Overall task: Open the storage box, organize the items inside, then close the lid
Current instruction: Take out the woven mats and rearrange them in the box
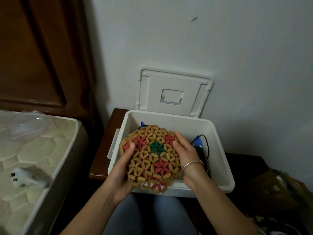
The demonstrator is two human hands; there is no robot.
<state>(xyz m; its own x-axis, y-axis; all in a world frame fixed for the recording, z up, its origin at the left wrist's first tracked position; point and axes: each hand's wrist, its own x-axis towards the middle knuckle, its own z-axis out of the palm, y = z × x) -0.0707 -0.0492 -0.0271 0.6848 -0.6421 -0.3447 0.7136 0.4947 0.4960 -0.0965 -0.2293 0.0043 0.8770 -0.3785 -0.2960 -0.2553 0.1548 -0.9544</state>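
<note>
I see the white storage box [218, 150] open on the dark counter [100, 158], its lid [171, 94] leaning upright against the wall. A round beaded mat [152, 158] is held over the box: the left hand [122, 173] grips its left edge (thumb on top), and the right hand [186, 155] curls round its right edge. Blue-tipped cables [197, 141] lie inside.

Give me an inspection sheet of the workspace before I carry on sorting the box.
Surface: dark wooden side table under the storage box.
Job's things: storage box open, lid leaning on the wall; beaded flower mat held over the box's front.
Clutter: plush toy and plastic bag on the mattress; dim brown carton at right.
Grippers: left hand and right hand grip the mat's opposite edges.
Cables: black cable with blue plug inside the box, right side.
Surroundings: white wall, dark wood panel at left.
</note>
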